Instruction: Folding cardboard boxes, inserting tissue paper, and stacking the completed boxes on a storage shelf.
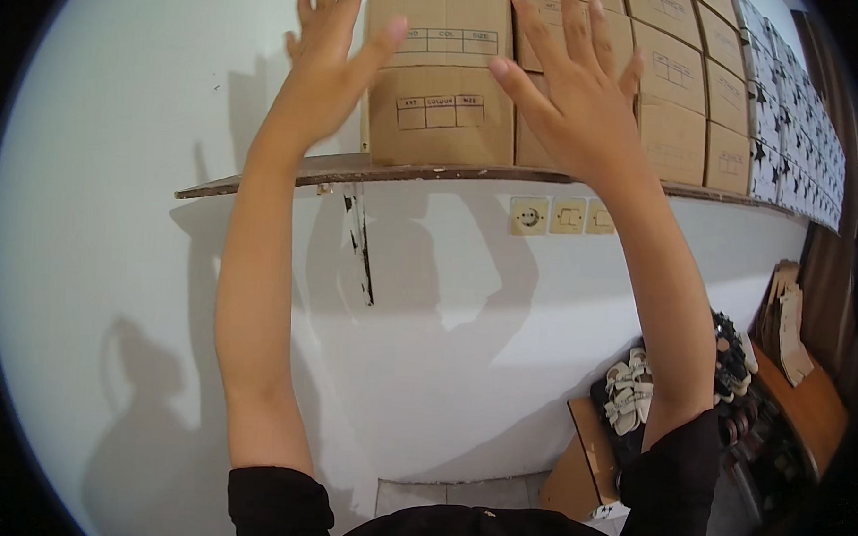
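Two bare forearms rose from black sleeves at the bottom of the frame, reaching up a white plastered wall [117, 257]. The left hand [328, 61] was spread flat, fingers apart and holding nothing, its palm at the left edge of a stack of plain brown cardboard boxes [441, 117]; whether it touched the card could not be told. The right hand [572, 93] was likewise splayed and empty, laid across the front of the neighbouring stack. Neither grip had closed on anything.

The boxes stood on a thin dark wooden shelf [262, 174] fixed high on the wall, stacked at least two high in the nearest column, each front bearing a small ruled label panel. At least four columns of brown boxes ran to the right before giving way to white boxes with black star patterns [798, 120], too many and too bent by the lens to count. The brown cartons looked light and stiff but easily dented; a hold on both side walls, low down, would likely serve better than pressure on the fronts.

Below the shelf sat three cream wall sockets and switches [565, 216] in a row. Farther down to the right, a heap of pale strapped sandals [630, 388] lay beside a brown wooden bench [807, 399].
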`<state>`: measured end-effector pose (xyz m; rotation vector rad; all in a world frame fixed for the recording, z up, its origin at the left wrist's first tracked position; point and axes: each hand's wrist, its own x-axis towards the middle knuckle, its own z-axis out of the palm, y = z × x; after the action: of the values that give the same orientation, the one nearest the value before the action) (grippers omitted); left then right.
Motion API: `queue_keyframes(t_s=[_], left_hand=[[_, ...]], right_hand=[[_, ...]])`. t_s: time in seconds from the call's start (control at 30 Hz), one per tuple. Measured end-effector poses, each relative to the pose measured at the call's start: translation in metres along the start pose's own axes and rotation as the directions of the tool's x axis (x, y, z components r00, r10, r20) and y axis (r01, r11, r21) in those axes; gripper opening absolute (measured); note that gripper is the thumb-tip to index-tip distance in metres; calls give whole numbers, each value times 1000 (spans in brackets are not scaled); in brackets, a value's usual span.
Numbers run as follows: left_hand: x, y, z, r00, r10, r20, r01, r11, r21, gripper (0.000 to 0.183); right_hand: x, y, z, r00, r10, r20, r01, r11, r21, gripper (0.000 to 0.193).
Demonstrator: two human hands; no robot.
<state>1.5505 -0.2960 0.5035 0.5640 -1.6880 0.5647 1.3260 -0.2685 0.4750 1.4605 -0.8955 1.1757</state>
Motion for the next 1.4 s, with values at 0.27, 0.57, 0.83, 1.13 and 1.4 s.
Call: queue_keyframes(t_s=[0.27,0.57,0.83,1.13,1.4], left_hand=[[-178,54,8,995,32,-90,-50,977,-208,53],[-364,142,104,921,-220,322,357,811,-464,31],[-504,300,169,632,111,767,506,690,-518,27],[-472,520,223,738,284,613,290,686,-667,35],[-451,648,269,698,341,630,355,600,-717,39]], right_hand=[[-118,-21,-71,993,58,-102,-61,998,-32,40],[-308,-27,-157,970,237,-47,-241,960,-141,24],[-472,-15,-349,756,654,-40,-543,592,-595,19],[-524,36,-529,567,806,-172,-447,125,-886,35],[-560,102,-592,409,886,-217,-507,23,-862,39]])
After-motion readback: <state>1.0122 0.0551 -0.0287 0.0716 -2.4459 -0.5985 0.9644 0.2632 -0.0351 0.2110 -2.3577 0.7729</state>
